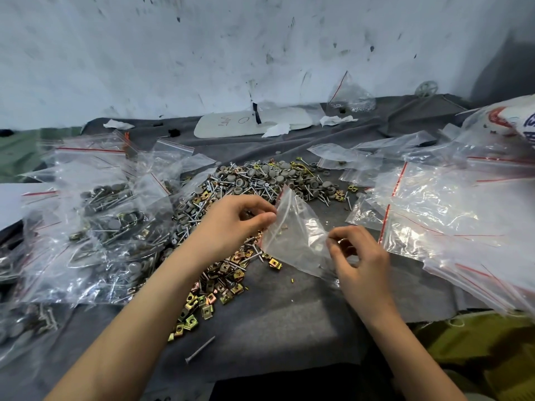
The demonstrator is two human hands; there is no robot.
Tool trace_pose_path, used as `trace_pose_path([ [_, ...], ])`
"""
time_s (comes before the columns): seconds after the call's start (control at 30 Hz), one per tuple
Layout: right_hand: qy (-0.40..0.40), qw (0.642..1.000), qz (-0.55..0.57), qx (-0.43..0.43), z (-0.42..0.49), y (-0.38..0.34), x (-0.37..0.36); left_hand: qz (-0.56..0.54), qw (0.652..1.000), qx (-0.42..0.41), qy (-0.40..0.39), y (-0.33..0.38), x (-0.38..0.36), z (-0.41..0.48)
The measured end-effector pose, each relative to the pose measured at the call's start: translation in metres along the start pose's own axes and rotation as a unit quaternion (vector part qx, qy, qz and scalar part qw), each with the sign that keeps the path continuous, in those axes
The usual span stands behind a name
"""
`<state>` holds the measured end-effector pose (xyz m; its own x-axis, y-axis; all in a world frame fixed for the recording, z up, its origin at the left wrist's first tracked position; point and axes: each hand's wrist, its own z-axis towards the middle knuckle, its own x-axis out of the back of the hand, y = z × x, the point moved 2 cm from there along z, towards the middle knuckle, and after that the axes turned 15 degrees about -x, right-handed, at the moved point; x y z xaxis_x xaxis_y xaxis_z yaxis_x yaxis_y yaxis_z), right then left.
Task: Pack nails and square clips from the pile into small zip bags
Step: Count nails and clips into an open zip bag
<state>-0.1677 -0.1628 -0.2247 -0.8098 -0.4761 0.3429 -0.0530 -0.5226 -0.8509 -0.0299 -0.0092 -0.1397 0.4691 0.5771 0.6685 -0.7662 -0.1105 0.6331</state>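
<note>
2 hands work here on 1 small zip bag, while the nails and square clips in the pile are too many to count. 1 long nail lies alone on the grey cloth near the front. The bag is clear plastic with a red strip at its mouth, crumpled and tilted. It is held just above the pile's right edge, and a few small bits show through it, too blurred to name. The left hand pinches the mouth edge between thumb and forefinger, the other fingers curled. The right hand pinches the lower corner with bent fingers. The nails are silvery with round grey caps, and the clips are brassy. Filled bags heap up on the left and a stack of empty bags spreads on the right, both crowding the pile. At the back, against the marked wall, lie a white board, 1 puffed bag and 3 paper scraps.
</note>
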Motion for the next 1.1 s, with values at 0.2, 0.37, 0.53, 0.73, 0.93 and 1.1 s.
trace_pose_path([
  [0.2,0.0,1.0,0.002,-0.001,0.0,0.0,0.0,0.097,0.995,0.037,0.002,-0.025,0.017,-0.003],
  [0.37,0.003,1.0,0.001,0.006,0.0,-0.002,0.0,0.212,0.963,0.043,-0.159,-0.043,-0.009,-0.019],
  [0.53,0.001,1.0,-0.003,0.005,-0.001,-0.001,0.001,0.273,0.951,0.027,-0.146,-0.046,-0.027,-0.024],
  [0.73,-0.002,1.0,-0.002,0.002,-0.001,-0.001,0.001,0.143,0.989,0.037,-0.018,-0.039,-0.014,-0.016],
  [0.93,-0.002,1.0,-0.002,0.001,-0.001,-0.001,0.001,0.007,0.998,0.026,0.056,-0.028,-0.007,-0.015],
  [1.1,-0.003,1.0,-0.001,0.006,-0.001,-0.001,0.001,0.026,0.999,-0.013,0.02,-0.02,-0.013,-0.014],
])
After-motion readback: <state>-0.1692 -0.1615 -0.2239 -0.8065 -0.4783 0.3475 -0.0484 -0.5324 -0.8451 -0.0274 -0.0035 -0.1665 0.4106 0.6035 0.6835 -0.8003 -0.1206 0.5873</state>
